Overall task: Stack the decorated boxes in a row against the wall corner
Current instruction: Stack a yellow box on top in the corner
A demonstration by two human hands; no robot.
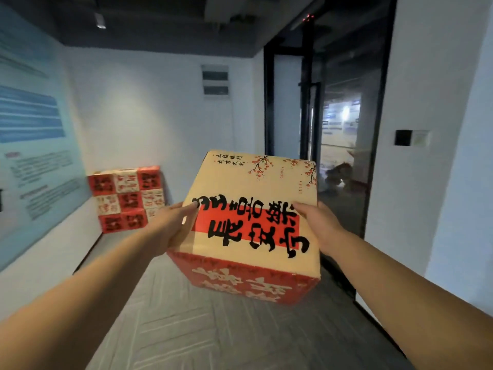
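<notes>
The fingers of our left hand (168, 227) clasp the left side of a cream and red cardboard box (253, 198) printed with black calligraphy, the thumb laid over its top edge. The fingers of our right hand (321, 227) clasp the opposite side the same way (those past the edge are hidden). The box hangs between them, tilted, above a grey patterned carpet floor (186, 332). Beyond the left fingers, well apart, a stack of red and cream decorated boxes (125, 200) sits three high in the wall corner (73, 116). Beyond the right fingers stands a dark-framed glass door (344, 124).
</notes>
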